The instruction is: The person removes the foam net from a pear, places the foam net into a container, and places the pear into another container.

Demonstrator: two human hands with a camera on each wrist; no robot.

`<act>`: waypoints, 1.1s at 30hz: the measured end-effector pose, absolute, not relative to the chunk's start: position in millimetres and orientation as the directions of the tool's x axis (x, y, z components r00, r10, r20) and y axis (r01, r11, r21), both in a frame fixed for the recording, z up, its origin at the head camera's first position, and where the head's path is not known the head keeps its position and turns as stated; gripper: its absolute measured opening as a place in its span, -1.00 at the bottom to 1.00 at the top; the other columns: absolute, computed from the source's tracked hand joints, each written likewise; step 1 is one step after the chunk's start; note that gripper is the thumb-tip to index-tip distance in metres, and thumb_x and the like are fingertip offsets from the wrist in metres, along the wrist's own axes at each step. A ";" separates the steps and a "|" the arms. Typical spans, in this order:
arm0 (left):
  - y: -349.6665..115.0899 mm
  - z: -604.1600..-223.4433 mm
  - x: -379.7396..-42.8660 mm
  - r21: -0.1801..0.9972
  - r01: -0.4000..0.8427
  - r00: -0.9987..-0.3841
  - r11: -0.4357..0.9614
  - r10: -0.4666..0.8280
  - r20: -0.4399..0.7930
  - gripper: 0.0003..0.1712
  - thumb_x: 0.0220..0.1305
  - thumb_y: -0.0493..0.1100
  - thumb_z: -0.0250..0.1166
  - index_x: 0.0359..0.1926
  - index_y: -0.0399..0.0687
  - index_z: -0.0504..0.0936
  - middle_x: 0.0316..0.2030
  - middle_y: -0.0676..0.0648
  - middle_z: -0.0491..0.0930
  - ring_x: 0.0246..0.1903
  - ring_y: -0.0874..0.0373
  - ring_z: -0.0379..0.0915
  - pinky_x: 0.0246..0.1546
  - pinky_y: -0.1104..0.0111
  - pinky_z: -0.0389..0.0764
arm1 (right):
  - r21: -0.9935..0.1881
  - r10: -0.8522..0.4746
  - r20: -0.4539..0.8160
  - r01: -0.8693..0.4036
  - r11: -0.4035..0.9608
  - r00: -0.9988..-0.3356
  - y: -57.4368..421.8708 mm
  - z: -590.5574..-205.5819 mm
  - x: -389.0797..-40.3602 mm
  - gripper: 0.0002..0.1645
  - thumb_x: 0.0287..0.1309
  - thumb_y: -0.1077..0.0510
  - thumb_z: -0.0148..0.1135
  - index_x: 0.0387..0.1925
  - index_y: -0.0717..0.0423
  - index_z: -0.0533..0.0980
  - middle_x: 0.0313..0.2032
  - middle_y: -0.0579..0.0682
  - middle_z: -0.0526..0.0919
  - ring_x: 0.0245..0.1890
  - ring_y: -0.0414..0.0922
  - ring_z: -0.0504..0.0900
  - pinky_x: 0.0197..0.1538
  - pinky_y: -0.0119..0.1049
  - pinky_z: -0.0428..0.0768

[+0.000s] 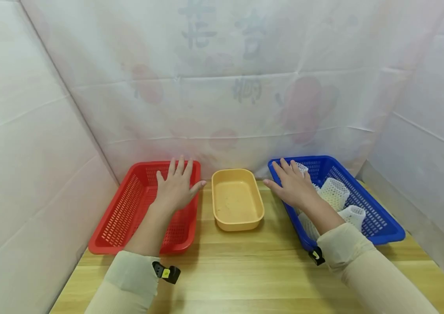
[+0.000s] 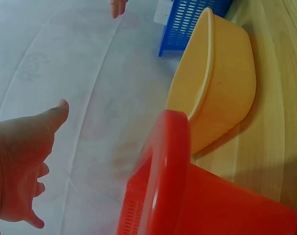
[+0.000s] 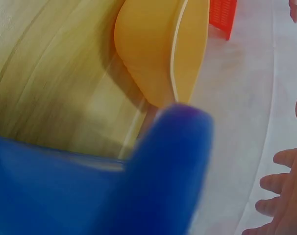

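My left hand hovers over the red basket, fingers straight and spread, holding nothing. In the left wrist view its thumb points away from the palm, above the basket's rim. Over the near-left side of the blue basket, my right hand is likewise spread and holds nothing. Several white foam net sleeves lie in the blue basket, some partly hidden under the right hand and forearm. No contents show in the visible part of the red basket. Between the baskets stands a shallow yellow tray with a bare bottom.
All three containers stand on a wood-grain table, near its back edge. A whitish cloth wall with faint printing rises right behind them, and similar sheets hang at the left and right. Dark straps are on both wrists.
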State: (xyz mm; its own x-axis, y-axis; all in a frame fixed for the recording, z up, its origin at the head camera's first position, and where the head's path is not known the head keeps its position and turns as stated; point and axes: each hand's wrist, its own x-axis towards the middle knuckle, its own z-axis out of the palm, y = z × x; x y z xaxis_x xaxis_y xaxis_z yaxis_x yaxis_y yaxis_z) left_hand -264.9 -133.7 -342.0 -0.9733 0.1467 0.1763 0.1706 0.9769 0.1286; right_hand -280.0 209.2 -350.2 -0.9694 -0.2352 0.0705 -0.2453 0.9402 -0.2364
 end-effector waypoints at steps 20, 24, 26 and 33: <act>-138.0 -359.0 -230.9 0.235 0.206 -0.952 0.950 0.140 0.271 -0.06 0.24 0.43 -0.05 0.48 0.14 -0.10 0.48 -0.08 -0.17 0.45 -0.09 -0.31 0.28 -0.31 -0.15 | -0.277 -0.243 0.227 -0.302 0.912 -0.943 235.5 -372.1 -235.3 -0.04 0.19 -0.47 -0.15 0.46 -0.12 -0.05 0.46 0.13 -0.08 0.44 0.22 -0.20 0.24 0.45 -0.10; -136.2 -365.5 -219.3 0.277 0.236 -0.935 0.931 0.139 0.327 -0.11 0.26 0.40 -0.04 0.47 0.14 -0.04 0.47 -0.08 -0.08 0.44 -0.09 -0.19 0.30 -0.24 -0.04 | -0.313 -0.247 0.271 -0.327 0.892 -0.931 241.7 -376.6 -221.8 -0.11 0.20 -0.41 -0.06 0.44 -0.11 0.06 0.43 0.15 0.06 0.41 0.24 -0.06 0.27 0.38 0.00; -134.7 -368.4 -213.1 0.308 0.263 -0.920 0.914 0.142 0.365 -0.14 0.28 0.36 -0.03 0.46 0.13 -0.01 0.46 -0.07 -0.04 0.43 -0.09 -0.13 0.30 -0.21 0.02 | -0.332 -0.236 0.289 -0.328 0.885 -0.928 245.5 -377.1 -215.3 -0.15 0.21 -0.36 -0.01 0.41 -0.10 0.12 0.41 0.15 0.12 0.39 0.25 0.02 0.27 0.35 0.06; -125.5 -373.6 -199.9 0.419 0.358 -0.864 0.834 0.126 0.487 -0.30 0.33 0.26 0.01 0.39 0.12 0.20 0.37 0.00 0.21 0.35 0.01 0.12 0.25 -0.02 0.30 | -0.378 -0.174 0.379 -0.324 0.867 -0.909 265.8 -380.0 -197.8 -0.36 0.21 -0.18 0.15 0.24 0.00 0.38 0.25 0.18 0.38 0.28 0.22 0.25 0.17 0.29 0.28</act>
State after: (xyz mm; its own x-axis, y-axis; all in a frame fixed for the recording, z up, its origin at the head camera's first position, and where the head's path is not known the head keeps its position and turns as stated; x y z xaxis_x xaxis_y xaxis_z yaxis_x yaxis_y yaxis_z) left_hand -199.9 -125.5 -373.6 -0.8643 0.1264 0.4869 0.3581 0.8343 0.4191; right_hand -197.8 265.8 -380.0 -0.9088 -0.1738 0.3792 -0.3236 0.8674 -0.3781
